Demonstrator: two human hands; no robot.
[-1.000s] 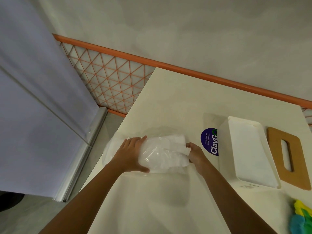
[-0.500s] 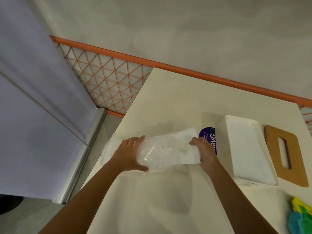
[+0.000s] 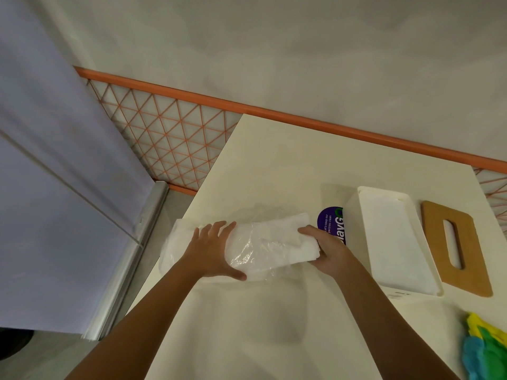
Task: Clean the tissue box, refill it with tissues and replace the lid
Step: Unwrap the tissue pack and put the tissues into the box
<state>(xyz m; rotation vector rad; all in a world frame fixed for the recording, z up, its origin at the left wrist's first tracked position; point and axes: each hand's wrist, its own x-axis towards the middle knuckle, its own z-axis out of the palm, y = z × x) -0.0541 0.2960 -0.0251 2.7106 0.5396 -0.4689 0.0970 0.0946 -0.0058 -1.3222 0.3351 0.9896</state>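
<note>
Head view, looking down on a cream table. The left hand lies on the left end of a clear plastic wrapper, fingers spread and nearly straight, pressing it to the tabletop; whether the thumb hooks under the near edge is uncertain through the glare on the film. The right hand grips the right end of the white tissue stack, fingers curled over the top. That end projects from the wrapper; the rest lies inside it. Just right of the hands stands the white tissue box, top open, partly covering a purple sticker. The brown slotted lid lies flat beside the box's right wall. Coloured cloths occupy the lower right corner.
</note>
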